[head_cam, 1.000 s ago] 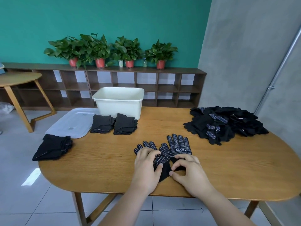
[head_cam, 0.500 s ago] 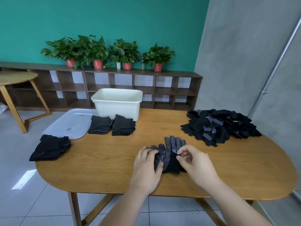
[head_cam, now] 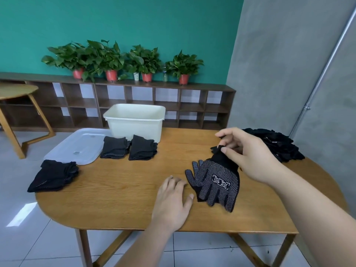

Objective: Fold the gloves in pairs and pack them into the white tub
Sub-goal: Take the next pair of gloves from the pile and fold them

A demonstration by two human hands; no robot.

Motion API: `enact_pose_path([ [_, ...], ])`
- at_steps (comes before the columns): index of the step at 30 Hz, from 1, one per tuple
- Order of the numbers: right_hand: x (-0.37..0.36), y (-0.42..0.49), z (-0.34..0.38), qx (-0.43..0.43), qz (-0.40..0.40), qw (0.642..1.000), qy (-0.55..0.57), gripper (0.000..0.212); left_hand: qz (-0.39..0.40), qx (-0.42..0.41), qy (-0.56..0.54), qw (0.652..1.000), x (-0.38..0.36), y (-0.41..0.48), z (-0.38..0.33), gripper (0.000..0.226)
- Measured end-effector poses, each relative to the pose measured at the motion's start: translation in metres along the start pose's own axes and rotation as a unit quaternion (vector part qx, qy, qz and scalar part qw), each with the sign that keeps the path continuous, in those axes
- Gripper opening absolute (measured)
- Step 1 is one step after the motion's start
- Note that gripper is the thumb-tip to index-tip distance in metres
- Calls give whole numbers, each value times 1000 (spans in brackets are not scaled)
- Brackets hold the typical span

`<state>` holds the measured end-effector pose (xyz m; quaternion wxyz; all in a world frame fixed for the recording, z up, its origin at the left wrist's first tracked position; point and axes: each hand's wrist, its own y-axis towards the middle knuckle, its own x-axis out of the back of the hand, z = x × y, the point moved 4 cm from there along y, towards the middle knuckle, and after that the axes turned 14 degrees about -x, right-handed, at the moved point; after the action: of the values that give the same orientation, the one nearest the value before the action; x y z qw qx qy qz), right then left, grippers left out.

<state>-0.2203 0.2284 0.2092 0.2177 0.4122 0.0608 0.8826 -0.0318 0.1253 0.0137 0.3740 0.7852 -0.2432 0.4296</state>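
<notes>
My right grip pinches the cuff of the gloves right of centre, their tips on the surface. My left grip lies released, flat beside them. The white tub stands upper centre.

A teal wall closes the far side of the room. To its right stands a grey, concrete-looking wall with a metal pipe clamped to it. Along the teal wall runs a low, dark wooden shelf unit of open square compartments. On its top stand leafy plants in red pots, with a small white cup and a clear bottle among them. A second light-wood table shows at the left edge. The oval wooden table stands on angled legs over pale glossy floor tiles, which carry a bright patch of light.
</notes>
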Motion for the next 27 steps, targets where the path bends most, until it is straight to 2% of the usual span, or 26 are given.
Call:
enact_pose_path([
  [3, 4, 24, -9, -19, -16, 1000, 15, 43, 21, -21, 16, 999, 0, 0, -5, 57],
  [8, 11, 42, -12, 15, -167, 984, 56, 29, 47, -43, 28, 998, -2, 1, -8, 58],
  [10, 1, 40, -16, 28, -190, 980, 58, 26, 53, -48, 27, 997, -4, 2, -7, 58],
  [13, -40, 30, -38, 59, -156, 986, -13, 30, 60, -54, 27, 996, -7, 2, -7, 57],
  [18, -139, -7, -107, 42, 2, 988, -149, 39, 79, -55, 24, 995, -9, 3, -7, 57],
  [21, -155, -17, -122, 45, -27, 990, -133, 35, 81, -53, 30, 995, -9, 3, -8, 57],
  [25, -146, -11, -123, 20, -81, 988, -132, 23, 84, -50, 28, 995, -9, 4, -8, 57],
  [27, -137, -10, -116, 38, -111, 985, -125, 18, 84, -48, 27, 995, -8, 3, -9, 57],
])
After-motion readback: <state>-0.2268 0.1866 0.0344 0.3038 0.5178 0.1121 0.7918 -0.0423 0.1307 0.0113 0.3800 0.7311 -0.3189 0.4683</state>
